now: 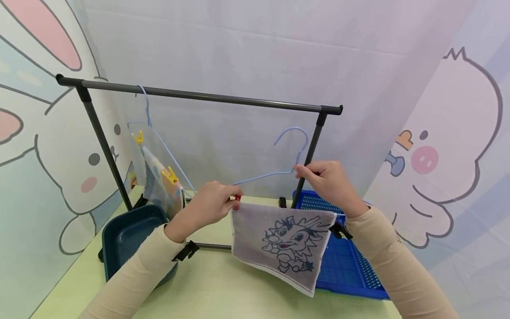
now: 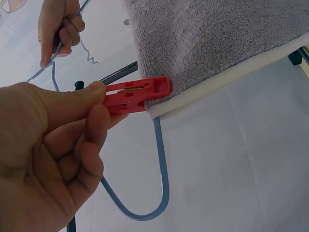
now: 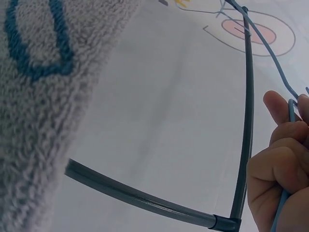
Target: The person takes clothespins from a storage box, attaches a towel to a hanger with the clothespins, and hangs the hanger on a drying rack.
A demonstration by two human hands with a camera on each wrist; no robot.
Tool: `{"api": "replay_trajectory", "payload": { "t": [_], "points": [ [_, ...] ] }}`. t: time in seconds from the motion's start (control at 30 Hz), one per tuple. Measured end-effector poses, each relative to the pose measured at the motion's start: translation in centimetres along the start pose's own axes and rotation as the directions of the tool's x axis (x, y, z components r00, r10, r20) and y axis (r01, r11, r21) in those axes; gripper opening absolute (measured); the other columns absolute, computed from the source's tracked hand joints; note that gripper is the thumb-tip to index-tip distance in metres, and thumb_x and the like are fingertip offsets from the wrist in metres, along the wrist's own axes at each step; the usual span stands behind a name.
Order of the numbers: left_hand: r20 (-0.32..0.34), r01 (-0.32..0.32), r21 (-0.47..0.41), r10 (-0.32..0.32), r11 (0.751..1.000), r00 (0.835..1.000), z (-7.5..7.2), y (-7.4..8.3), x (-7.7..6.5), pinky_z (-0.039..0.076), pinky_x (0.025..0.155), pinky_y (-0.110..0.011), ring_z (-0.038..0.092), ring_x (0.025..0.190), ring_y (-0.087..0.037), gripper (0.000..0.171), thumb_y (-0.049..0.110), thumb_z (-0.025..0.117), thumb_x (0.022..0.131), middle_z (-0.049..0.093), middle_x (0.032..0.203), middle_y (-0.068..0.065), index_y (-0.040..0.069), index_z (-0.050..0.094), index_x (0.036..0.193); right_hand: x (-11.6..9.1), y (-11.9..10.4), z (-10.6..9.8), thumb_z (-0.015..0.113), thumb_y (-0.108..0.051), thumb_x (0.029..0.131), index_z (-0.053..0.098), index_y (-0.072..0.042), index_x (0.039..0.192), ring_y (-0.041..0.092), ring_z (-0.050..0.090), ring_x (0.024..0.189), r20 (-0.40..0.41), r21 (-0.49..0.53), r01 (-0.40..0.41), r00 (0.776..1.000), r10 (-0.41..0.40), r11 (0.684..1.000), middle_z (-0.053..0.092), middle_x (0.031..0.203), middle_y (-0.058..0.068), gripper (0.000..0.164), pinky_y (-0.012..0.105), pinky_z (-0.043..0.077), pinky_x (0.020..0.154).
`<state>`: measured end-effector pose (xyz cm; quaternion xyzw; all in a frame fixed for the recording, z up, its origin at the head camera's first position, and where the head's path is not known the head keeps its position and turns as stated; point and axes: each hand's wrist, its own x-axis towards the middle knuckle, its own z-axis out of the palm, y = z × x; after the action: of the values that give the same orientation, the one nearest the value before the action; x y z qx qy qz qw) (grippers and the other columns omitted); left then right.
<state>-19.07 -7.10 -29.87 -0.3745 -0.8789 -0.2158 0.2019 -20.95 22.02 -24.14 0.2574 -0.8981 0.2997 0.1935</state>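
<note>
My left hand [image 1: 211, 203] pinches a red clothespin [image 2: 116, 102] between thumb and fingers. In the left wrist view, the clothespin's far end sits over the corner of a grey towel [image 1: 255, 239] with a cartoon dragon on it. The towel hangs from the lower bar of a light blue wire hanger [image 1: 264, 176], whose rounded end [image 2: 161, 169] shows past the towel's corner. With my right hand [image 1: 328, 184] I grip this hanger just below its hook [image 1: 307, 139]. The hook is free of the rack's rail.
A dark rack's rail [image 1: 207, 96] crosses behind the hands. From its left part hangs another blue hanger [image 1: 148, 110], with a patterned cloth [image 1: 159, 184] held by yellow clothespins [image 1: 170, 175]. A dark teal basin [image 1: 119, 235] stands at left, a blue basket [image 1: 342, 270] at right.
</note>
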Motion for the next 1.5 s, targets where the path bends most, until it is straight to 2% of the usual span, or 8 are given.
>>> {"api": "replay_trajectory", "payload": {
  "t": [0.13, 0.3, 0.47, 0.63, 0.77, 0.93, 1.17, 1.5],
  "points": [
    [0.048, 0.028, 0.005, -0.029, 1.000, 0.998, 0.0, -0.1, 0.0, 0.040, 0.050, -0.023, 0.051, 0.054, -0.005, 0.012, 0.009, 0.073, 0.082, 0.065, 0.073, 0.002, 0.010, 0.067, 0.093, -0.1, 0.3, 0.2, 0.055, -0.040, 0.095, 0.075, -0.015, 0.083, 0.021, 0.039, 0.051, 0.024, 0.020, -0.043, 0.999, 0.042, 0.999, 0.047, 0.052, 0.000, 0.034, 0.029, 0.031, 0.047],
    [0.076, 0.060, 0.010, -0.060, 0.998, 0.995, 0.2, -0.7, -0.3, 0.050, 0.061, -0.028, 0.063, 0.069, -0.013, 0.017, 0.010, 0.073, 0.083, 0.067, 0.080, 0.000, 0.010, 0.065, 0.097, -0.4, 1.0, 0.6, 0.059, -0.035, 0.094, 0.074, -0.015, 0.088, 0.019, 0.045, 0.057, 0.054, 0.028, -0.038, 0.998, 0.036, 0.999, 0.055, 0.063, -0.001, 0.026, 0.030, 0.035, 0.052],
    [0.024, 0.085, -0.010, -0.085, 0.996, 0.996, 0.5, -1.0, -0.6, 0.052, 0.066, -0.031, 0.066, 0.080, -0.014, 0.025, 0.011, 0.073, 0.083, 0.069, 0.094, -0.001, 0.010, 0.067, 0.108, -0.7, 1.5, 0.9, 0.061, -0.032, 0.093, 0.074, -0.013, 0.094, 0.020, 0.045, 0.057, 0.062, 0.071, -0.046, 0.997, 0.041, 0.996, 0.050, 0.062, 0.000, 0.023, 0.029, 0.035, 0.052],
    [-0.013, 0.072, -0.047, -0.073, 0.996, 0.997, 0.8, -1.4, -1.5, 0.052, 0.069, -0.032, 0.066, 0.082, -0.014, 0.026, 0.010, 0.072, 0.084, 0.069, 0.104, -0.002, 0.012, 0.068, 0.110, -1.0, 2.2, 1.3, 0.059, -0.035, 0.094, 0.074, -0.013, 0.100, 0.019, 0.043, 0.054, 0.057, 0.078, -0.058, 0.997, 0.054, 0.995, 0.045, 0.059, 0.000, 0.027, 0.028, 0.033, 0.050],
    [0.046, 0.079, -0.068, -0.076, 0.995, 0.996, 1.1, -1.5, -2.7, 0.052, 0.072, -0.032, 0.065, 0.082, -0.011, 0.017, 0.013, 0.070, 0.087, 0.068, 0.097, 0.000, 0.011, 0.068, 0.104, -1.0, 2.5, 1.5, 0.059, -0.034, 0.094, 0.075, -0.012, 0.099, 0.020, 0.041, 0.053, 0.045, 0.098, -0.058, 0.998, 0.054, 0.993, 0.043, 0.057, 0.000, 0.027, 0.028, 0.033, 0.049],
    [0.148, 0.095, -0.084, -0.081, 0.992, 0.986, 1.8, -1.5, -4.4, 0.050, 0.069, -0.029, 0.061, 0.079, -0.006, 0.004, 0.018, 0.064, 0.091, 0.066, 0.086, 0.010, 0.018, 0.068, 0.092, -1.1, 2.7, 1.5, 0.060, -0.032, 0.094, 0.074, -0.012, 0.099, 0.020, 0.041, 0.054, 0.035, 0.111, -0.059, 0.998, 0.056, 0.992, 0.044, 0.058, 0.001, 0.025, 0.028, 0.033, 0.050],
    [0.286, 0.148, -0.128, -0.107, 0.981, 0.952, 2.9, -2.1, -6.7, 0.048, 0.067, -0.026, 0.056, 0.074, 0.000, 0.007, 0.019, 0.062, 0.093, 0.060, 0.080, 0.017, 0.022, 0.067, 0.089, -1.4, 2.9, 1.6, 0.060, -0.033, 0.094, 0.074, -0.011, 0.099, 0.021, 0.046, 0.060, 0.032, 0.101, -0.095, 0.995, 0.093, 0.990, 0.053, 0.065, 0.004, 0.027, 0.028, 0.035, 0.052],
    [0.364, 0.202, -0.180, -0.126, 0.963, 0.923, 4.0, -4.1, -9.2, 0.047, 0.060, -0.024, 0.053, 0.065, 0.003, 0.009, 0.018, 0.063, 0.092, 0.059, 0.076, 0.018, 0.023, 0.066, 0.085, -1.5, 3.0, 1.6, 0.060, -0.030, 0.094, 0.074, -0.011, 0.099, 0.022, 0.047, 0.061, 0.016, 0.126, -0.090, 0.996, 0.089, 0.988, 0.058, 0.070, 0.002, 0.024, 0.028, 0.035, 0.052]
  ]
}}
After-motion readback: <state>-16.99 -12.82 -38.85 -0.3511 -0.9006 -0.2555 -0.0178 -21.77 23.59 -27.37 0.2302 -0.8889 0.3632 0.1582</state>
